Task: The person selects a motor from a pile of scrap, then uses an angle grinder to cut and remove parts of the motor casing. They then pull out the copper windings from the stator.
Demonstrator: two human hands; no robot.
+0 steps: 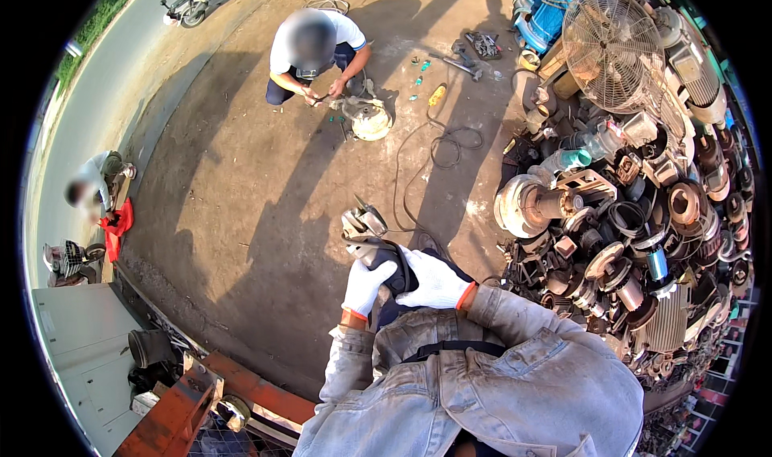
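Note:
My left hand [366, 286] and my right hand [423, 278], both in white gloves with red cuffs, are closed round a dark power tool [375, 253] in front of my body. Its grey metal head [359, 220] points away from me. A dark cable loops beside my fingers and runs off across the ground, where it lies in curves. Just what each fingertip presses on is partly hidden.
A person [314, 51] squats ahead at a pale round metal part [370, 122]. Another person [100, 179] bends over red cloth [117, 228] at the left. A scrap pile with a fan guard [611, 43] fills the right. An orange steel beam [257, 399] lies lower left.

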